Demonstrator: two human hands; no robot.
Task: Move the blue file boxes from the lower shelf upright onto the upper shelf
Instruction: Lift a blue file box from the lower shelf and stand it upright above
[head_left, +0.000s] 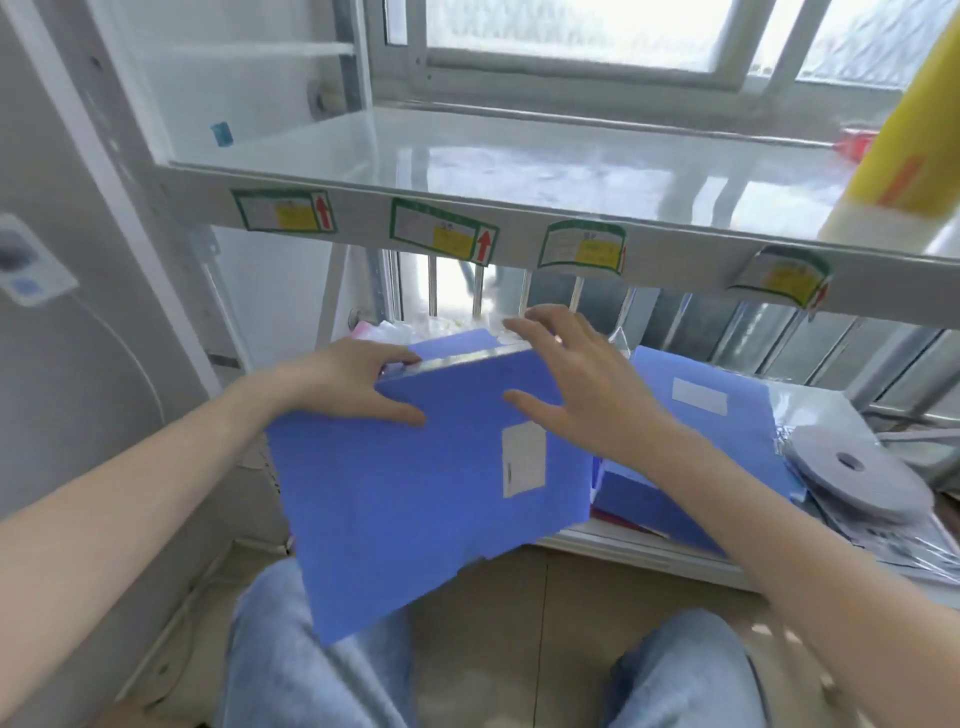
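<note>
Overhead, the upper shelf (519, 156) spans the frame's top. Centre frame, a tilted blue file box (415, 493) is gripped by the left hand (358, 382); the right hand (582, 384) rests spread on it.

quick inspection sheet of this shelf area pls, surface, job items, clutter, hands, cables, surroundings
surface: glossy white upper shelf bare in the middle; white lower shelf crowded.
job's things: blue plastic file box tilted, partly past the lower shelf's front edge; second blue file box lying flat on the lower shelf.
clutter: grey tape roll on clear plastic sleeves; yellow cylinder on the upper shelf, right.
grippers: left hand grips the tilted box's top left corner; right hand open, over its top edge.
cables: thin white cable on the left wall.
surroundings: window behind; labels on the shelf edge.
</note>
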